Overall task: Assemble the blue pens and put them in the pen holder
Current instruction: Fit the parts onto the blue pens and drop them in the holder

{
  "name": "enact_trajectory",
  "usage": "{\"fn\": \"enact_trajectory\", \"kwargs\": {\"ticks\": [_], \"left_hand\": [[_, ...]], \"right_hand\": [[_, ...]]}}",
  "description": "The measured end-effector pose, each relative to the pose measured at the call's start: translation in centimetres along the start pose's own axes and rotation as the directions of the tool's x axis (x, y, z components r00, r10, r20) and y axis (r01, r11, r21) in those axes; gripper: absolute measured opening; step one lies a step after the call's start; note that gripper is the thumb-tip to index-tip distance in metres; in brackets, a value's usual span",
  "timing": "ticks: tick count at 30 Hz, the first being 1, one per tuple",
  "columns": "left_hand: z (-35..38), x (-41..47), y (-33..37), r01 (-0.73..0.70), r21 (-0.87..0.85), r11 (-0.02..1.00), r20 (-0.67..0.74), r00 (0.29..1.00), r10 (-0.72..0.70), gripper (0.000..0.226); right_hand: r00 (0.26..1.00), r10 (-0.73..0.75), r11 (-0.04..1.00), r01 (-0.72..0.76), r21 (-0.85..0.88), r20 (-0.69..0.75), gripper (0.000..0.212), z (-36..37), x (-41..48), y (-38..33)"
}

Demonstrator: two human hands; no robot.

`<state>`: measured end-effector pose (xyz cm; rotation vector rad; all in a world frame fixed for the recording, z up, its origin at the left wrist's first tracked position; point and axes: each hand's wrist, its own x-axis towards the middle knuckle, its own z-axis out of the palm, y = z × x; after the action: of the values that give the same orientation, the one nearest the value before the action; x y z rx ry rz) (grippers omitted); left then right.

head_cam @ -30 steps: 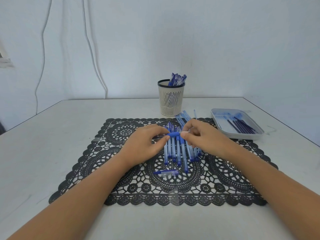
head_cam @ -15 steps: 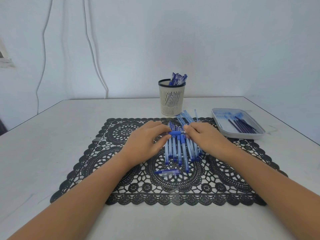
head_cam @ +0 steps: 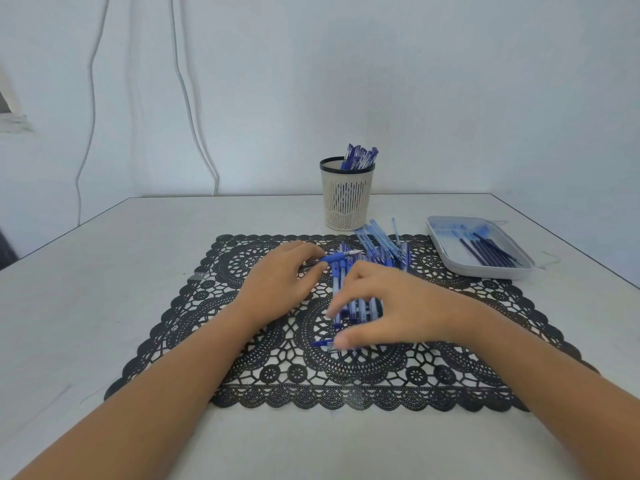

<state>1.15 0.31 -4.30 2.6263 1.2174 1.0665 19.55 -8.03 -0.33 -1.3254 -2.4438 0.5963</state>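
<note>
Pinching a half-built blue pen (head_cam: pixel 334 258) just behind its rubber sleeve, the left hand (head_cam: pixel 278 284) holds it level and low over the black lace placemat (head_cam: pixel 221 341). The metal tip points right, which looks like a way of offering the pen to the other hand for the next piece. Beneath and just right of that pen lies a row of blue pen parts (head_cam: pixel 341 285), lined up side by side and running away from the person, so that each can be picked off in turn. At the near end of the row a short blue-and-clear piece (head_cam: pixel 320 344) lies crosswise on the mat; it may be a cap, though blur makes that unsure. The right hand (head_cam: pixel 394 306) hangs over it with thumb and forefinger spread wide and curved downward, holding nothing, the thumb tip at or just beside the piece. I judge it is reaching to pick it up. Behind the mat stands the slotted cream pen holder (head_cam: pixel 348 202), with a cluster of finished pens (head_cam: pixel 360 157) leaning in its right side, near enough for a short reach once this pen is done. Just right of its base, loose clear barrels (head_cam: pixel 379 239) lie fanned across the mat's far edge. At far right a grey tray (head_cam: pixel 485 271) holds dark refills (head_cam: pixel 485 249), apart from the other parts.
</note>
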Motion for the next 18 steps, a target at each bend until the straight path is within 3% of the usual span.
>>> {"fn": "enact_trajectory", "kwargs": {"ticks": [4,7,11,14,18], "left_hand": [[0.0,0.0,0.0,0.002,-0.005,1.0,-0.005,1.0,-0.002,0.022],[0.0,0.0,0.1,-0.004,-0.009,1.0,0.0,1.0,0.004,0.022],[-0.1,0.0,0.3,-0.021,-0.023,1.0,0.012,1.0,0.022,0.021],[-0.1,0.0,0.4,-0.025,-0.029,0.999,0.021,0.999,0.025,0.021],[0.0,0.0,0.6,-0.049,-0.035,0.998,0.019,0.999,0.05,0.021]], "right_hand": [[0.997,-0.043,0.974,0.058,-0.219,0.071,0.025,1.0,0.3,-0.1],[0.999,-0.032,0.993,0.036,-0.113,0.044,0.015,0.8,0.4,-0.1],[0.981,0.117,0.993,-0.113,0.034,-0.154,0.01,-0.6,0.4,1.2],[0.918,0.248,0.969,-0.234,0.081,-0.311,0.01,-1.4,0.5,2.8],[0.868,0.278,0.96,-0.261,0.1,-0.41,0.013,-1.6,0.6,4.0]]}}
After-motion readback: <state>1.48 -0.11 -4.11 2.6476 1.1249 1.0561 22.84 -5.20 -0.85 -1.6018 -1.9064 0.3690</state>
